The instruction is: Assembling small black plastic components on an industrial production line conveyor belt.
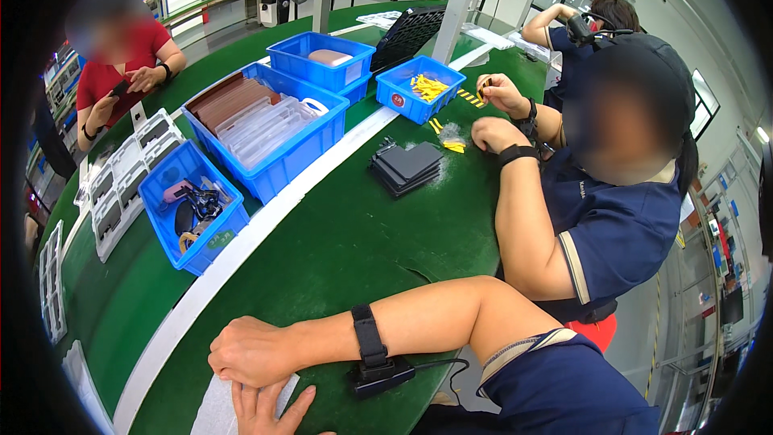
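At the bottom left, my right hand (254, 350) is closed, knuckles up, over a white sheet (208, 412) of cloth or paper on the green table. Whatever its curled fingers hold is hidden beneath it. Just below it, at the lower edge, my left hand (266, 414) lies with its fingers spread on the sheet, partly out of the picture. A black strap (369, 337) circles my right wrist, with a small black box (385, 376) and a cable on it.
Dark flat plates (407, 167) lie stacked mid-table. Blue bins (266, 141) hold brown and clear sheets, yellow pieces and tangled tools. A co-worker's hands (501, 113) work at the right over yellow strips. White trays (133, 173) stand left, near another person in red.
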`<state>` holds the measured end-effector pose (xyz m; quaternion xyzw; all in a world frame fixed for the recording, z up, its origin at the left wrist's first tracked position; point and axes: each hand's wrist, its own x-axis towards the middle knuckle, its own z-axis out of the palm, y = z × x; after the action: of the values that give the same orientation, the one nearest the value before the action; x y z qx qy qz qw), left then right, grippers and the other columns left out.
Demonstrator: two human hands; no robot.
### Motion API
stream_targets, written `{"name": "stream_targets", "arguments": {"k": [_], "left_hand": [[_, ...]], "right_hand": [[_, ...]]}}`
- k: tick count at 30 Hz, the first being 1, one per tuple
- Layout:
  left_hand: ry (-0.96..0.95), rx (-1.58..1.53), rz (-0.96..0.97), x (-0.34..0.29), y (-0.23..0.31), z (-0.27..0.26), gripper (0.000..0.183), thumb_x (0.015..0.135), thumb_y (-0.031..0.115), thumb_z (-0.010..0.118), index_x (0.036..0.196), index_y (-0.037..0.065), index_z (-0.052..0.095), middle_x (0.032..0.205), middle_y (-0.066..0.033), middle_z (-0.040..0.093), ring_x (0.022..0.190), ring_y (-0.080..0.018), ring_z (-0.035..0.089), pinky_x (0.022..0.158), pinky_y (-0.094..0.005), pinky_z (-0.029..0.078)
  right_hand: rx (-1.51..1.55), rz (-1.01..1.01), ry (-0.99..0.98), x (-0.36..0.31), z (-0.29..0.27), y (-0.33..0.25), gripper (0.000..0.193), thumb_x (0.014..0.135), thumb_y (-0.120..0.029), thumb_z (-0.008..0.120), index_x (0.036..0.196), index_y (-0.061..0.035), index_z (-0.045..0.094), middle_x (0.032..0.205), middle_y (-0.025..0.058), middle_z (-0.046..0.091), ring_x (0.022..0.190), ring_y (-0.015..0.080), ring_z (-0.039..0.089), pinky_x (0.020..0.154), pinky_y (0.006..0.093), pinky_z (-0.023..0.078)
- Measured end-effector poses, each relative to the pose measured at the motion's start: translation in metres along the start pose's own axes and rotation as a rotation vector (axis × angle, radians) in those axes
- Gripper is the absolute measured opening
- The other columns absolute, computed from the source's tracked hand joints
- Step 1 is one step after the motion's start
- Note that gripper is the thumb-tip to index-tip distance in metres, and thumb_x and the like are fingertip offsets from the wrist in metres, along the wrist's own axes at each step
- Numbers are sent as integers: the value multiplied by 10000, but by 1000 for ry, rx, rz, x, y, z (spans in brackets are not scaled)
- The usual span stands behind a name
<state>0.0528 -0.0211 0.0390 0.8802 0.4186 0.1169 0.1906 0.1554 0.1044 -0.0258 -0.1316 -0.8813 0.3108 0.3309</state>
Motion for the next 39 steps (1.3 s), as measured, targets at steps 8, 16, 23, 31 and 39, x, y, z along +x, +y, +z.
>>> {"name": "stream_targets", "arguments": {"k": [8, 16, 23, 31, 39], "left_hand": [[-33, 20, -5, 1, 1, -1, 616, 692, 302, 715, 1251, 131, 520, 1343, -154, 401, 1257, -388, 316, 1038, -581, 171], [-108, 70, -17, -1, 0, 4, 669, 723, 380, 678, 1311, 151, 457, 1421, -130, 325, 1322, -387, 220, 1043, -610, 125], [-111, 58, 8, 1, 1, 1, 662, 727, 374, 674, 1312, 153, 454, 1428, -109, 320, 1318, -378, 226, 1043, -613, 123], [322, -146, 77, 1, -10, 8, 251, 710, 65, 685, 961, 56, 673, 981, -132, 639, 1017, -347, 539, 948, -486, 354], [347, -293, -15, -3, -9, 9, 132, 727, -21, 656, 852, 21, 670, 709, -114, 605, 634, -249, 583, 594, -309, 470]], "right_hand": [[19, 90, 0, 1, -3, -5, 80, 656, -114, 624, 659, -43, 662, 626, 130, 625, 617, 318, 608, 572, 411, 478], [4, 102, -19, 2, -3, -5, 87, 678, -116, 615, 668, -45, 665, 629, 129, 628, 622, 317, 613, 579, 409, 481], [-6, 82, -16, 2, -5, -4, 87, 673, -114, 615, 668, -41, 664, 628, 132, 627, 619, 318, 612, 574, 414, 478], [58, 88, 21, 1, 0, -2, 76, 655, -104, 613, 661, -43, 658, 627, 134, 625, 619, 322, 606, 575, 415, 473], [75, 85, 51, 1, -3, -4, 64, 641, -90, 620, 643, -34, 650, 622, 132, 624, 621, 323, 606, 580, 416, 472]]}}
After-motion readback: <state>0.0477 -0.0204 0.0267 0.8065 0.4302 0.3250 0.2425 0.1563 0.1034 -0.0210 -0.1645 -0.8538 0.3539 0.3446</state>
